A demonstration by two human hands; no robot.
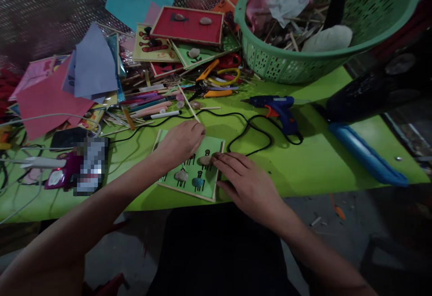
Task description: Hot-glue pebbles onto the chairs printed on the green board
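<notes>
A green card [189, 192] edged with thin wooden sticks lies at the table's front edge. Black line drawings mark it, with a blue stone [198, 182], a pale stone [181, 176] and a brownish stone [204, 160] on top. My left hand [182, 142] is closed over the card's upper part, fingertips hidden underneath. A thin wooden stick [188, 102] meets its knuckles; whether the hand grips it I cannot tell. Fingers stretched out, my right hand [248, 183] rests along the card's right edge, its fingertips beside the brownish stone.
A blue glue gun [275, 107] lies to the right, its black cable [251, 127] looping behind the card. Pliers [216, 92], markers [164, 114] and loose sticks crowd the back. Behind are framed cards [189, 28] and a green basket [293, 66]. A phone-like object [91, 165] sits left.
</notes>
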